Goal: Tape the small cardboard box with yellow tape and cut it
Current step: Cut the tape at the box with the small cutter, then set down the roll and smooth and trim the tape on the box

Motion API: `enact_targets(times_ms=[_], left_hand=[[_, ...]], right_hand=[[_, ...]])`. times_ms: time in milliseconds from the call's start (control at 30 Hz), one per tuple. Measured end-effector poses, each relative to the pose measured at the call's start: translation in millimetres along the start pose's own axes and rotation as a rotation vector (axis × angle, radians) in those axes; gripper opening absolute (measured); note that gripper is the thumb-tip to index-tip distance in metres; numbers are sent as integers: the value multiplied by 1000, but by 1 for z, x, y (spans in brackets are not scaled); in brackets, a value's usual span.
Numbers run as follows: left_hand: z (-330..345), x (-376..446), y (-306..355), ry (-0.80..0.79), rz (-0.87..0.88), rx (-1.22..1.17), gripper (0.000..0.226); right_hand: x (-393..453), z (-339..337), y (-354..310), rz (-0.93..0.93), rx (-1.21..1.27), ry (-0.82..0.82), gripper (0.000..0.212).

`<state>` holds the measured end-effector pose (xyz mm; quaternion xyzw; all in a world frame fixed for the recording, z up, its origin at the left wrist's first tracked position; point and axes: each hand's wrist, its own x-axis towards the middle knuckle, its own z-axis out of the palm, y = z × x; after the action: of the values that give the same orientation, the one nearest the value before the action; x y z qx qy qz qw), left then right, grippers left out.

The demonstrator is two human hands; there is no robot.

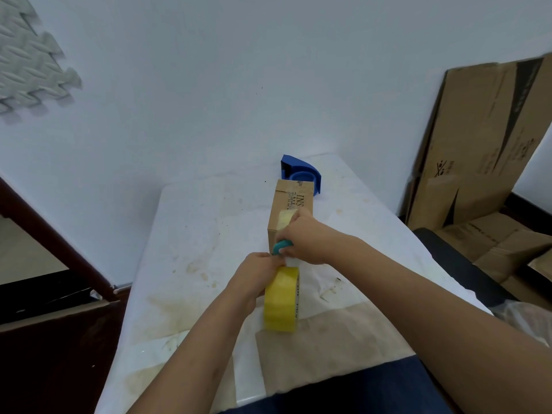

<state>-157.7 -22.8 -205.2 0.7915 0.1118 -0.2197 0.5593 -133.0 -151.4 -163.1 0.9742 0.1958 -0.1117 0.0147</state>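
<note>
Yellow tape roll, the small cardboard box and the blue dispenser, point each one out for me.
yellow tape roll (280, 303): head view, on its outer yellow band.
small cardboard box (294, 195): head view, on its top face.
blue dispenser (301, 167): head view, on its curved blue body.

Blue tape dispenser (301, 171) on stained table (191, 234); flattened cartons (484, 138) beside.

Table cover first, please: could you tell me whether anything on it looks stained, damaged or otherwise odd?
Yes. The white table cover carries yellow-brown stains left of the small cardboard box and wrinkles near the yellow tape roll. The box also bears worn old tape across its top. Nothing appears spilled or knocked over.
</note>
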Motion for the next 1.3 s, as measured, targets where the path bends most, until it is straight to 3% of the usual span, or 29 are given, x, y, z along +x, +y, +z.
enact_targets(times_ms=[133,300,400,533,633,767,867,1100,1300], left_hand=[[-1,-2,-1,1,1,8,13],[-11,-9,-5,-47,25,-97,22],[-19,-14,-6,-78,63,-165,18],[-23,-24,-2,-97,172,-191,15],[-22,-29,0,-68,264,-225,10],[-9,-33,3,-19,332,-200,7],[6,-33,7,-27,342,-218,4],[56,-20,23,-119,263,-562,22],[92,-23,35,-213,268,-615,9]], right_hand=[[0,5,1,71,276,80,34],[-8,14,10,165,693,433,26],[-16,14,12,297,1103,564,25],[-27,19,10,379,1657,525,22],[-41,27,9,392,1918,491,25],[-59,41,8,387,1983,486,14],[-70,49,14,447,1920,497,25],[-91,53,33,486,1865,605,24],[-103,55,58,457,1705,565,24]])
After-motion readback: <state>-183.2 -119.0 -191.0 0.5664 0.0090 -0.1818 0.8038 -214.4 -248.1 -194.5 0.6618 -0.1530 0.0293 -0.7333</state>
